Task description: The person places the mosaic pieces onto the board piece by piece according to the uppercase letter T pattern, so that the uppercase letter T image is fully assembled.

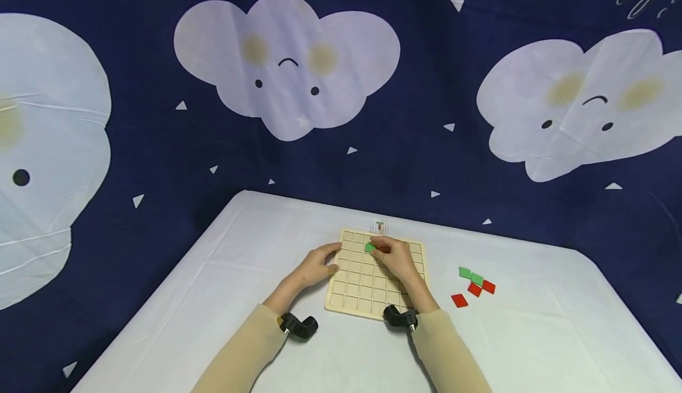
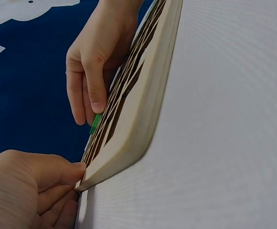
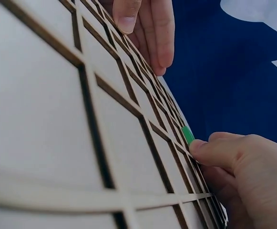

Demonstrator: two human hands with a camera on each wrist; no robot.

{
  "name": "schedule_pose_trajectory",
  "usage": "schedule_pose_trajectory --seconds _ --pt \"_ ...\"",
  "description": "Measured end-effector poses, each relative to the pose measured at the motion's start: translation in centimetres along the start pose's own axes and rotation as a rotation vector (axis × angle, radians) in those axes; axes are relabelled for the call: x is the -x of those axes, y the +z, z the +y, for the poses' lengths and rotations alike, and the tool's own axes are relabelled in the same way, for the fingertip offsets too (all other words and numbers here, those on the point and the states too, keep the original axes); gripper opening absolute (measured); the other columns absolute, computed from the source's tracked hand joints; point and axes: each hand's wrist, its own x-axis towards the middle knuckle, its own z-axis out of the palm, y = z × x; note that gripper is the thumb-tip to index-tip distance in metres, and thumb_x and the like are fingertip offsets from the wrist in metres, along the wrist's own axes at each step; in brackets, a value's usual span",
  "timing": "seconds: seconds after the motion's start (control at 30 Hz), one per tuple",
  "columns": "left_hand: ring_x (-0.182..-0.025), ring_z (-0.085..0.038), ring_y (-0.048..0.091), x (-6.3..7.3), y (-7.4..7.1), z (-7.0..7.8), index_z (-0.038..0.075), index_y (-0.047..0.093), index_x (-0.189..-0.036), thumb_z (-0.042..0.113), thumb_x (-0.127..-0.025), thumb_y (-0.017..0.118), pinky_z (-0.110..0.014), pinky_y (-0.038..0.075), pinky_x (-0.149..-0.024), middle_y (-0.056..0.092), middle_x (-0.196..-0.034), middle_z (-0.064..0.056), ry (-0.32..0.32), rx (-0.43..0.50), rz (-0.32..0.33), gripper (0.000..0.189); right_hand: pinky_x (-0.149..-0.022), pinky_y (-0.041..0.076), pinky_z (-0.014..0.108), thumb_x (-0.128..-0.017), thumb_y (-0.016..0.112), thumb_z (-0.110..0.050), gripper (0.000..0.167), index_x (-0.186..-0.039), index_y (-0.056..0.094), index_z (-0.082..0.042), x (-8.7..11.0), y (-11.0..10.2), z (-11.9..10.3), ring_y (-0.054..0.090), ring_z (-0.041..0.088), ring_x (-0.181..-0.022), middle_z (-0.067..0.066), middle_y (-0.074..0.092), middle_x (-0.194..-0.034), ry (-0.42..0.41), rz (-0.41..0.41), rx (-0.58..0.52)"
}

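Observation:
A pale wooden board (image 1: 359,283) with a raised square grid lies on the white table. At its left edge, my left hand (image 1: 315,264) touches the rim with thumb and fingers spread apart; the left wrist view shows the thumb tip (image 2: 80,167) on the rim. Over the board's far part, my right hand (image 1: 396,258) pinches a small green tile (image 1: 370,247), whose end sticks out past the thumb in the right wrist view (image 3: 188,134). A bit of red (image 1: 382,249) shows beneath the right hand, mostly hidden by the fingers.
Right of the board lie loose green tiles (image 1: 465,272) and several red tiles (image 1: 459,300). A small printed card (image 1: 379,226) with a grid pattern lies behind the board. A dark blue cloth (image 1: 319,168) with clouds hangs behind the table (image 1: 538,322).

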Motion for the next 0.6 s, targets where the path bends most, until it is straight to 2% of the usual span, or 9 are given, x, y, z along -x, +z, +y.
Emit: schedule_pose_trajectory --seconds 0.13,0.33,0.47,0.6 --pt "-0.132 -0.032 0.037 0.06 0.01 0.05 -0.007 0.04 -0.138 0.0 -0.087 0.061 -0.037 0.032 -0.109 0.04 -0.142 -0.022 -0.007 0.004 -0.003 0.056 -0.071 0.057 0.032 -0.081 0.071 0.0 0.031 -0.112 0.069 0.0 0.02 0.12 -0.22 0.066 0.025 -0.083 0.013 0.069 -0.098 -0.026 0.004 0.037" --pt "-0.132 -0.032 0.037 0.09 0.01 0.1 -0.008 0.04 -0.138 0.0 -0.087 0.061 -0.037 0.032 -0.109 0.04 -0.142 -0.022 -0.012 0.007 -0.002 0.056 -0.071 0.057 0.03 -0.083 0.07 -0.003 0.03 -0.113 0.068 -0.001 -0.02 0.09 -0.35 0.066 0.023 -0.084 0.013 0.069 -0.102 0.013 -0.011 0.04" --pt "-0.132 -0.032 0.037 0.17 0.0 0.18 -0.008 0.039 -0.138 0.0 -0.087 0.06 -0.037 0.032 -0.109 0.04 -0.142 -0.022 -0.011 0.012 -0.004 0.056 -0.074 0.056 0.03 -0.085 0.069 -0.006 0.03 -0.115 0.067 -0.002 -0.01 -0.01 -0.34 0.065 0.023 -0.089 0.012 0.068 -0.106 0.059 -0.013 -0.018" --pt "-0.132 -0.032 0.036 0.16 -0.08 0.33 -0.008 0.039 -0.138 0.0 -0.087 0.06 -0.037 0.031 -0.109 0.04 -0.142 -0.022 -0.017 0.013 -0.009 0.056 -0.083 0.054 0.033 -0.087 0.067 -0.012 0.033 -0.118 0.065 -0.001 -0.25 -0.71 -0.83 0.064 0.025 -0.097 0.011 0.068 -0.109 0.13 0.011 -0.171"
